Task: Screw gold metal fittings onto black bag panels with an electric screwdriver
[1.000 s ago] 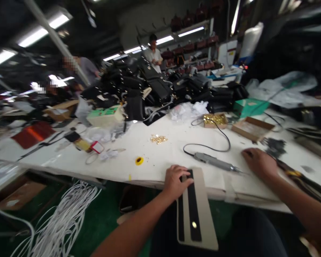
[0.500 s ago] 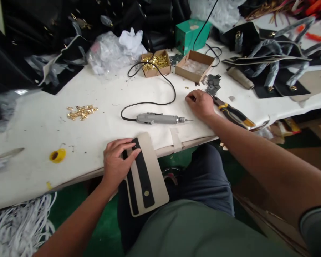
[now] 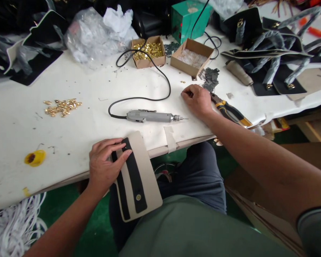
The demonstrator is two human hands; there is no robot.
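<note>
My left hand (image 3: pixel 107 160) grips a beige flat panel (image 3: pixel 153 189) that juts over the table's front edge above my lap. Its thumb and forefinger lie on either side of the upper end of a black strap (image 3: pixel 136 175), which has a round metal snap near its lower end. My right hand (image 3: pixel 198 101) rests on the table with curled fingers pinched together; whatever they hold is hidden. Yellow-and-black pliers (image 3: pixel 231 112) lie right beside that hand. Between the hands lies a grey electric screwdriver (image 3: pixel 149 116), its bit pointing right.
Gold metal fittings (image 3: pixel 62 107) lie heaped at left, near a yellow ring-shaped piece (image 3: pixel 35 157). Behind are a box of gold pieces (image 3: pixel 149 64), a box of clear pieces (image 3: pixel 183 66) and a green power unit (image 3: pixel 189 18). Black bag parts (image 3: pixel 280 71) cover the back right.
The view has turned slightly, so most things appear further left. My left hand keeps its hold on the panel, and my right hand stays pinched beside the pliers.
</note>
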